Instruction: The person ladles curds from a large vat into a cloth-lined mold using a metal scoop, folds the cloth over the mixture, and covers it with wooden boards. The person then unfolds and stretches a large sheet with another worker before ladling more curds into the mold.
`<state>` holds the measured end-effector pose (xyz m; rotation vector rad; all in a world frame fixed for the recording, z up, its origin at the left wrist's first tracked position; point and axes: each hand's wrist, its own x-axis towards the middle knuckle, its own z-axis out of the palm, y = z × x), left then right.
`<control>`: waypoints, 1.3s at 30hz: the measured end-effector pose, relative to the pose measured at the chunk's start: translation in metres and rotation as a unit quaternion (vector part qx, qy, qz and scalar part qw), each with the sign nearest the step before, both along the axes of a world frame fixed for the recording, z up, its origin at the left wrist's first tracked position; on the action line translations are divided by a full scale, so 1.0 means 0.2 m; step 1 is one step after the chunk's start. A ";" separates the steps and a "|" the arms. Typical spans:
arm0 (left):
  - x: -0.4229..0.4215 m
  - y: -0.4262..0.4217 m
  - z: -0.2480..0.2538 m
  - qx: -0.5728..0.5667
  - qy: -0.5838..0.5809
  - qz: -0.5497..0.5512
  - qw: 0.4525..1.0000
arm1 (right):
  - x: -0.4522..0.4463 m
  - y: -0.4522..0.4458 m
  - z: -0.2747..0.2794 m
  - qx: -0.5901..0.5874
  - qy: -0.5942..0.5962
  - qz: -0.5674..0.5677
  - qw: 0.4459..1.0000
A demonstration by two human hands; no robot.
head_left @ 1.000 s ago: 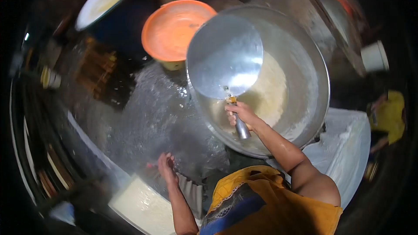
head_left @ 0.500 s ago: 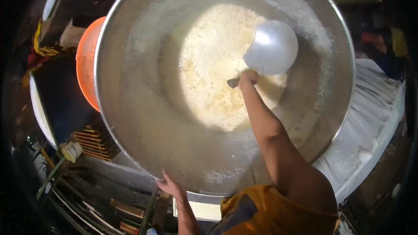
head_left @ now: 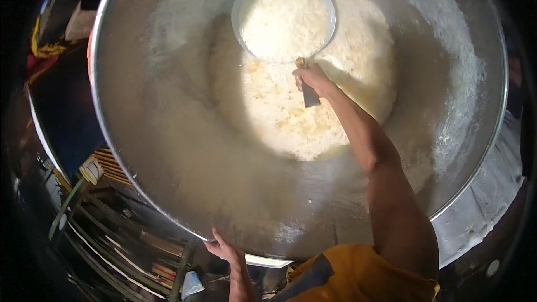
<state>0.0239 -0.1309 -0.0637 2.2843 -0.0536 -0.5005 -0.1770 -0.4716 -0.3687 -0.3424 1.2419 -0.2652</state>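
My right hand (head_left: 314,80) is closed round the short dark handle of a big round ladle (head_left: 311,98). The ladle's wide bowl faces up, filled with a pale, lumpy, curd-like mass. It sits over more of the same pale mass (head_left: 288,126) in the bottom of a very large metal vat (head_left: 184,151). At the vat's near rim, my left hand (head_left: 226,249) grips the edge, its fingers partly hidden.
A whitish covered surface (head_left: 475,201) lies beyond the vat's right side. Stacked wooden slats (head_left: 112,163) and several poles (head_left: 120,251) are at lower left. A sliver of an orange container (head_left: 89,59) shows behind the left rim.
The ladle has turned from showing its shiny underside to facing up, and now holds the pale mass. It moved left and away from me. My left hand stays on the rim.
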 end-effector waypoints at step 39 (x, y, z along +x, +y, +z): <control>-0.75 0.78 -0.54 -0.691 0.020 0.664 0.283 | 0.96 2.32 1.73 -0.024 -0.047 0.945 0.322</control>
